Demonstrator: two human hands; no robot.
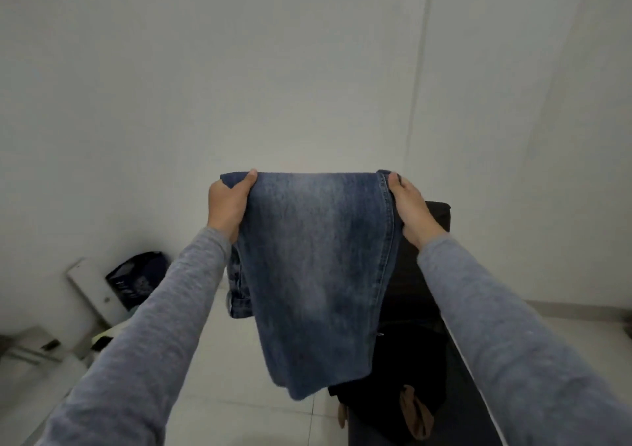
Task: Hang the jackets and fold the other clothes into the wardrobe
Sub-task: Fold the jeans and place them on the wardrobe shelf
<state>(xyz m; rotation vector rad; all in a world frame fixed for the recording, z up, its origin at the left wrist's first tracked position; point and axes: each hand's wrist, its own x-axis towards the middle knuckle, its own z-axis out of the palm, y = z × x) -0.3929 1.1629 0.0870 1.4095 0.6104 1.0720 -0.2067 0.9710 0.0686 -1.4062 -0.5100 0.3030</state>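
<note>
One view only, from the head camera.

Task item: a pair of jeans (314, 257), blue denim with a faded, washed-out middle, is held up in the air at the centre of the view, in front of a plain pale wall (239, 69). The cloth is doubled over a straight top fold and hangs down in a tapering panel. A stitched seam runs down its right edge, and a hemmed end shows lower left behind the front layer. No label or brand is visible on the denim.

Grip: the left hand (227, 202) grips the top left corner of the fold, thumb laid over the near face. The right hand (410, 206) grips the top right corner at the seam, thumb on the near face. The fingers of both hands are hidden behind the cloth. Both forearms wear grey knit sleeves (147, 343).

Surroundings: a black seat (439, 213), matt and box-shaped, stands behind and right of the jeans. A dark garment (393, 363) lies on it, with a brown, crumpled item (415, 411) at its near end. The floor (232, 377) is pale tile with thin joints. At lower left a glossy black bag (136, 278) sits against the wall beside a leaning white board (90, 288). Pale print on the bag is too blurred to read.
</note>
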